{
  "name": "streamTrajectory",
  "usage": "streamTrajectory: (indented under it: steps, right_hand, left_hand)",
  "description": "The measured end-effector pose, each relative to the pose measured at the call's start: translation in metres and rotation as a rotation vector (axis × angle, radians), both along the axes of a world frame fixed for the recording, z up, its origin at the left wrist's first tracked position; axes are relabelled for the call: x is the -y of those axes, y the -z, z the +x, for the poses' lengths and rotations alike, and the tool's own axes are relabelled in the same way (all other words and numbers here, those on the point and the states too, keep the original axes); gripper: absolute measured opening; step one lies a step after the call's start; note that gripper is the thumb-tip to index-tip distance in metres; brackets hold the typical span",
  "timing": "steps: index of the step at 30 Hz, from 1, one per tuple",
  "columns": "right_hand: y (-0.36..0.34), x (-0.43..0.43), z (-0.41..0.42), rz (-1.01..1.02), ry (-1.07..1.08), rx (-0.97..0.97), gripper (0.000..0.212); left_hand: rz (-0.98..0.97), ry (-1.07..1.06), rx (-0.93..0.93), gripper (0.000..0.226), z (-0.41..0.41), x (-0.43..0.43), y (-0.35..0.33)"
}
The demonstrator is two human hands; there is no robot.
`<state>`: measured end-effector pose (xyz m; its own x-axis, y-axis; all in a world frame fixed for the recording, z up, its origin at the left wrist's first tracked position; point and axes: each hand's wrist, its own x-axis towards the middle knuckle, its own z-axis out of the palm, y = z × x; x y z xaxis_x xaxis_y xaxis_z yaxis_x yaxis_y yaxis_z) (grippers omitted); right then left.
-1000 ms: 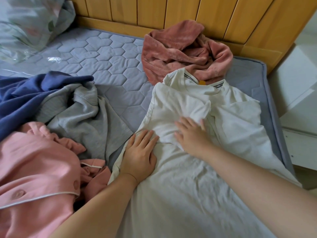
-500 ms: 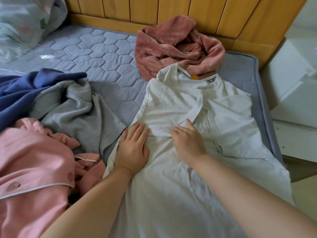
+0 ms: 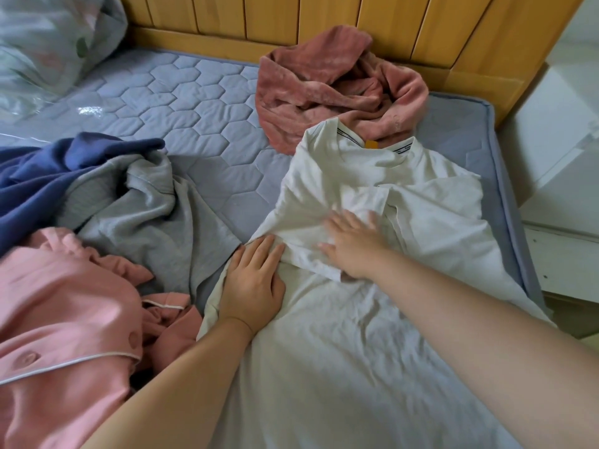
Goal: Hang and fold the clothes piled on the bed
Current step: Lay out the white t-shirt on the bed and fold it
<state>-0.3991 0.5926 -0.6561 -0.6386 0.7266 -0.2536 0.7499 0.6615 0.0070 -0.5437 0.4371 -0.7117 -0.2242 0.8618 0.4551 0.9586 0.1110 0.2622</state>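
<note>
Both grips flat on white shirt; pink towel touches collar, grey garment beside.

- My left hand lies flat, palm down, fingers straight and together.
- My right hand is flat too, fingers spread, slightly blurred.
- Both forearms bare, reaching forward.

white shirt: matt creased cloth | mattress: quilted fabric | headboard: smooth wood
</note>
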Motion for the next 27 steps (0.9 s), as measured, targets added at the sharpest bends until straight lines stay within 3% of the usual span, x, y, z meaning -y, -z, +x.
streamTrajectory:
  steps: [1, 3, 5, 7, 9, 11, 14, 18, 20, 22, 25, 27]
  right_hand:
    - [0.001, -0.007, 0.003, -0.018, 0.167, 0.039, 0.064]
    - [-0.002, -0.014, 0.004, 0.074, 0.395, -0.057, 0.063]
    - [-0.003, -0.001, -0.004, 0.197, 0.262, -0.203, 0.059]
    - [0.008, 0.011, -0.004, 0.136, 0.081, -0.167, 0.057]
    - [0.015, 0.01, 0.011, 0.049, 0.248, -0.071, 0.058]
    - [0.012, 0.013, 0.029, 0.123, 0.44, -0.1, 0.059]
    - [0.002, 0.049, 0.048, 0.131, 0.321, -0.189, 0.06]
    - [0.004, 0.091, 0.097, 0.123, 0.245, -0.164, 0.061]
    - [0.005, 0.099, 0.121, 0.084, 0.311, -0.157, 0.061]
    - [0.007, 0.106, 0.139, -0.078, 0.31, -0.122, 0.06]
    - [0.004, 0.113, 0.156, -0.257, 0.167, -0.048, 0.063]
    - [-0.004, 0.113, 0.161, -0.225, 0.143, -0.089, 0.063]
  left_hand:
    - [-0.005, -0.004, 0.005, 0.042, 0.0, 0.0, 0.0]
    - [-0.009, -0.047, 0.017, 0.043, -0.001, -0.001, 0.002]
    - [-0.034, -0.107, 0.026, 0.045, -0.001, -0.001, 0.003]
    - [-0.054, -0.156, 0.03, 0.047, -0.001, -0.001, 0.002]
    - [-0.081, -0.201, 0.025, 0.051, -0.002, -0.002, 0.002]
    - [-0.124, -0.231, 0.01, 0.054, -0.003, -0.002, 0.002]
    - [-0.183, -0.23, -0.051, 0.051, -0.001, 0.0, -0.005]
    - [-0.242, -0.003, -0.204, 0.049, 0.02, 0.002, -0.015]
    - [-0.313, 0.086, -0.135, 0.049, 0.039, -0.003, -0.028]
    - [-0.346, 0.167, -0.041, 0.042, 0.059, -0.003, -0.038]
    - [-0.338, 0.408, -0.126, 0.034, 0.085, 0.006, -0.041]
    - [-0.303, 0.44, -0.159, 0.041, 0.097, 0.011, -0.04]
